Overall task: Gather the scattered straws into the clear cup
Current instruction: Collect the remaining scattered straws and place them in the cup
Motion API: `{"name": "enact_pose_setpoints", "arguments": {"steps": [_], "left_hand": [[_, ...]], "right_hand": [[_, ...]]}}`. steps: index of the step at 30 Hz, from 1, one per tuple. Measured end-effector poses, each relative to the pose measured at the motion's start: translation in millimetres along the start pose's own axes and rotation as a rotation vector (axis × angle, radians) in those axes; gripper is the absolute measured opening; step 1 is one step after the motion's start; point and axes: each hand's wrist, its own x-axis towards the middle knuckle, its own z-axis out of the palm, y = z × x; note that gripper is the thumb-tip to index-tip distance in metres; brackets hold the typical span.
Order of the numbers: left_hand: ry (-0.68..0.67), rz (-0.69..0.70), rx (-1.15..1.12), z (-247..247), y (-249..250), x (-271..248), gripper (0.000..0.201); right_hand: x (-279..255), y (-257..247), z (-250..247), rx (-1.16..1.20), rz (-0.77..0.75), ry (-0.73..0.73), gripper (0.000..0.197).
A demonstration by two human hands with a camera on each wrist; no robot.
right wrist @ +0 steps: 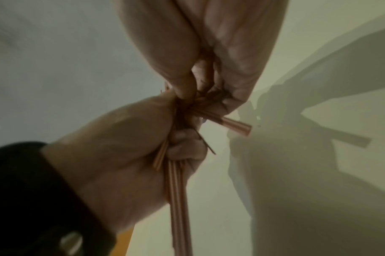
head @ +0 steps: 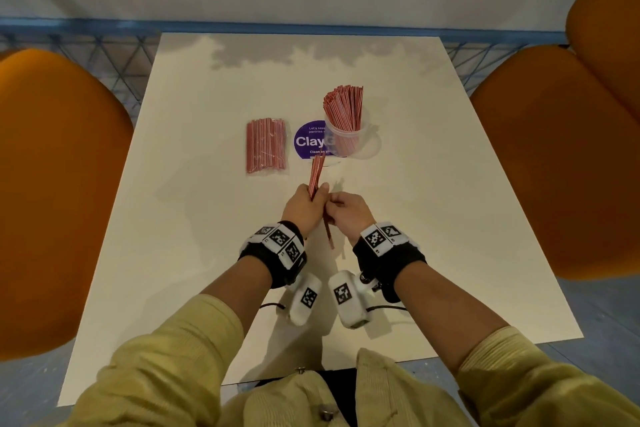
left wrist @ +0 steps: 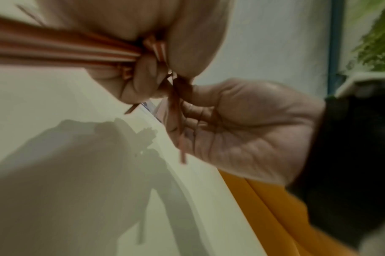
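Your left hand (head: pixel 304 206) is curling its fingers and thumb around a small bundle of red-and-white straws (head: pixel 316 174), holding it just above the worktop (head: pixel 433 218) with the far ends pointing toward the cup. Your right hand (head: pixel 348 211) is meeting the left at the middle of the worktop, its fingers pinching a few more straws (head: pixel 328 230) whose near ends are trailing back toward your wrists. In the right wrist view, the left hand's (right wrist: pixel 126 147) fingers are closing on the bundle (right wrist: pixel 178 190), while the right hand's fingertips (right wrist: pixel 187 86) are pressing straws into the same cluster. In the left wrist view, blurred by motion, the right hand (left wrist: pixel 253 131) is showing thin straws (left wrist: pixel 178 121) crossing its curled fingers.

Beyond the hands, the clear cup (head: pixel 346 142) is standing upright right of centre, already carrying a dense sheaf of straws (head: pixel 344 107) leaning slightly to the right. Beside it on the left, partly hidden by the cup, a round purple sticker (head: pixel 310 140) is lying flat. Farther left, a clear packet of straws (head: pixel 266 146) is lying flat, well apart from the hands. Orange chairs (head: pixel 52 201) are flanking the worktop on both sides.
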Motion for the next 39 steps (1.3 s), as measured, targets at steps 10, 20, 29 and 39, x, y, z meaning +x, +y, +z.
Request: {"name": "enact_pose_setpoints", "arguments": {"steps": [10,20,29,39], "left_hand": [[0.154,-0.053,-0.595,-24.0,17.0,8.2,0.034],[-0.007,0.027,-0.582,-19.5,21.1,1.6,0.034],[0.030,0.150,-0.622,-30.0,37.3,4.5,0.013],[0.285,0.330,-0.336,-30.1,57.9,24.0,0.028]], "right_hand": [[-19.4,-17.4,10.1,0.432,0.159,-0.254,0.025],[-18.7,-38.7,3.6,0.236,-0.038,-0.207,0.018],[-14.3,-30.9,-4.0,-0.146,-0.285,-0.157,0.014],[-4.6,-39.3,-10.8,-0.090,-0.275,-0.130,0.016]]}}
